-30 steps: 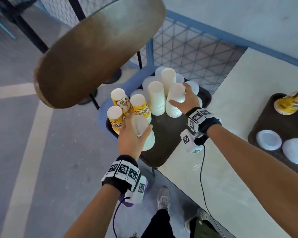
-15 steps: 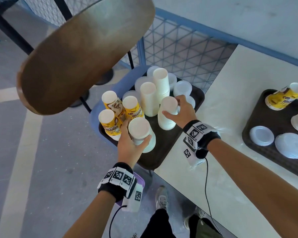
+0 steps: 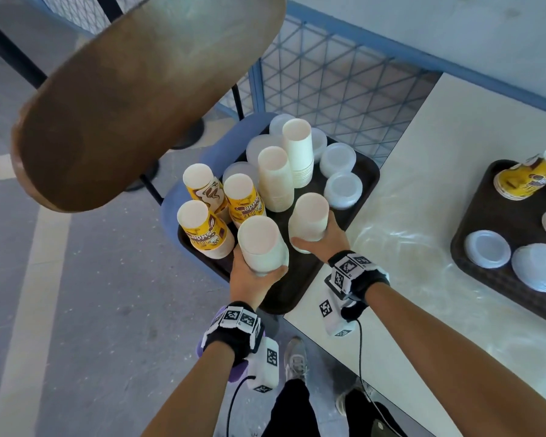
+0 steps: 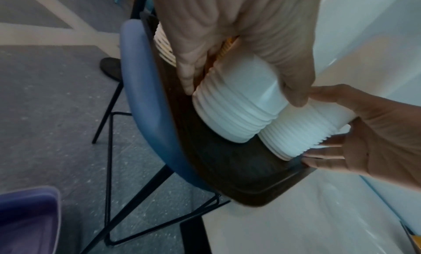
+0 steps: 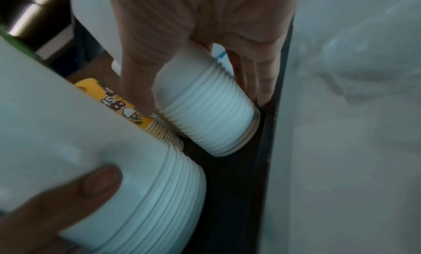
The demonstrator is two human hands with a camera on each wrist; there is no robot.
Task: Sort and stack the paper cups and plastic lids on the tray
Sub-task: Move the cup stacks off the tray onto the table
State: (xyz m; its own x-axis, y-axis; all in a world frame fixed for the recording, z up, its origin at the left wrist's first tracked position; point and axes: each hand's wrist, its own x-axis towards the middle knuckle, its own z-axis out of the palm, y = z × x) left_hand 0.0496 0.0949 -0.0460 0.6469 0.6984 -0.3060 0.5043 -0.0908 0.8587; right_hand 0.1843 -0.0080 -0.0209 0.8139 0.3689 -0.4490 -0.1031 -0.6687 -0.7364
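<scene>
Far to my left a brown wooden tabletop point(image 3: 133, 89) tilts across the head view, and below it a blue chair point(image 3: 171, 209) carries the dark brown tray point(image 3: 300, 279) I am working over. On the tray's left side stand three stacks of yellow printed paper cups point(image 3: 207, 230), upside down, close together. Just right of them, my left hand point(image 3: 249, 279) is wrapped around a stack of white paper cups point(image 3: 262, 244), thumb on one side and fingers curled round the other, bottoms up; from my left wrist the stack's rim end point(image 4: 237, 112) sits right at the tray floor, though I cannot tell if it touches. Next to it, rims nearly meeting, my right hand point(image 3: 320, 241) grasps a second white cup stack point(image 3: 308, 220), thumb and fingers spread around its lower rings, and it leans a little. Behind these, toward the far end of the tray, two taller white cup stacks point(image 3: 276, 178) stand upright, with clear plastic lids point(image 3: 341, 189) in low piles around them. Right of the tray is the pale table point(image 3: 407, 247), and on it, well apart, another brown tray point(image 3: 486, 216) holds a tipped yellow cup stack point(image 3: 524, 181) and more lids point(image 3: 487, 249).
</scene>
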